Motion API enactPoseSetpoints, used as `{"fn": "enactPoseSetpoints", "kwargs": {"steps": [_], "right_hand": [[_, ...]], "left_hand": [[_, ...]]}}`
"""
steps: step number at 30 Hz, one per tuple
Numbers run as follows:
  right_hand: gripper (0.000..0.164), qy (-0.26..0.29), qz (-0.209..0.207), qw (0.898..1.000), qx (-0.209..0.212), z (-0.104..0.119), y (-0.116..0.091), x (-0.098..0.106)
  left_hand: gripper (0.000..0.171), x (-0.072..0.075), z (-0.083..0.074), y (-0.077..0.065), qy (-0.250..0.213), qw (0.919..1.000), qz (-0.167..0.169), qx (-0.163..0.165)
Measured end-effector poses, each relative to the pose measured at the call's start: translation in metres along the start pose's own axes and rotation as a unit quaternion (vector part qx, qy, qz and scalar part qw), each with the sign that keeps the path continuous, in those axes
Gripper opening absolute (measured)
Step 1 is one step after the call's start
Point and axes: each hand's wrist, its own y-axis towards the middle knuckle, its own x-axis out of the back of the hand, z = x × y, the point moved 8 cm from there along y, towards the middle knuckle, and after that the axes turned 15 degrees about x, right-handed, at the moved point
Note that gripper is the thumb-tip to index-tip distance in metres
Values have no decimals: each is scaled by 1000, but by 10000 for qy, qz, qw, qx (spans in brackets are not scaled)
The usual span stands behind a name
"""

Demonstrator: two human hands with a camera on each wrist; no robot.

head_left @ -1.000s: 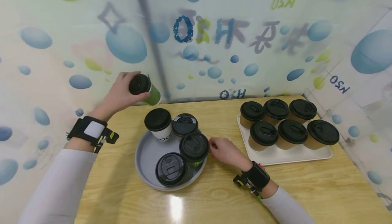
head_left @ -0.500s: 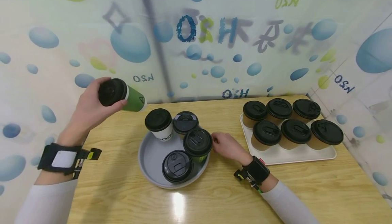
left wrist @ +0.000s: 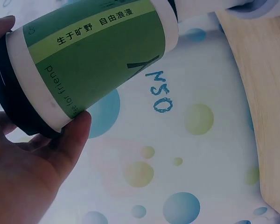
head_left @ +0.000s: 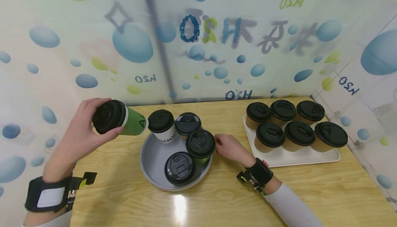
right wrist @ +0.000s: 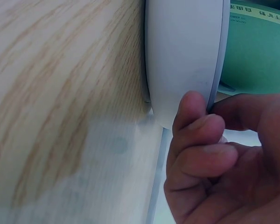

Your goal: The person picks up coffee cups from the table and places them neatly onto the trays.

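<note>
My left hand point(head_left: 82, 127) grips a green paper coffee cup point(head_left: 136, 121) around its black-lidded end. The cup is tilted almost on its side, its white base pointing toward the round tray. In the left wrist view, thumb and fingers hold the green cup point(left wrist: 98, 56) near the lid. My right hand point(head_left: 231, 149) pinches the rim of a grey round tray point(head_left: 152, 172); the right wrist view shows curled fingers at the tray wall point(right wrist: 184, 60). On that tray stand a white cup point(head_left: 164, 135), a black-lidded cup point(head_left: 187, 123), a green cup point(head_left: 201, 146) and another lidded cup point(head_left: 180, 168).
A white rectangular tray point(head_left: 279, 160) on the right carries several brown cups point(head_left: 299, 135) with black lids, in two rows. The wooden table point(head_left: 223, 199) ends at a patterned wall point(head_left: 217, 65) behind both trays.
My left hand has carried the green cup left and then lower, and the cup has tipped closer to horizontal. The right hand has stayed at the round tray's rim.
</note>
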Motion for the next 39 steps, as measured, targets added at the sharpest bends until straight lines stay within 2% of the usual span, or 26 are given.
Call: {"fn": "enactPoseSetpoints", "kwargs": {"steps": [6, 10, 17, 24, 30, 39], "right_hand": [[23, 34, -23, 10000, -9, -1, -1, 0], [23, 74, -61, 9999, -40, -1, -2, 0], [23, 134, -24, 9999, -14, 0, -2, -1], [24, 126, -57, 9999, 44, 1, -3, -1], [25, 145, -80, 9998, 64, 2, -4, -2], [24, 81, -117, 9999, 5, 3, -6, -1]], "left_hand": [[92, -2, 1, -21, -95, 9999, -57, -122], [92, -12, 5, -31, -41, 9996, 257, -147], [95, -42, 11, -46, -166, 9959, 854, -262], [94, -68, 17, -53, -296, 9921, 1222, -47], [93, -91, 17, -55, -378, 9888, 1420, -248], [89, -104, 13, -54, -223, 9891, 1390, -432]]}}
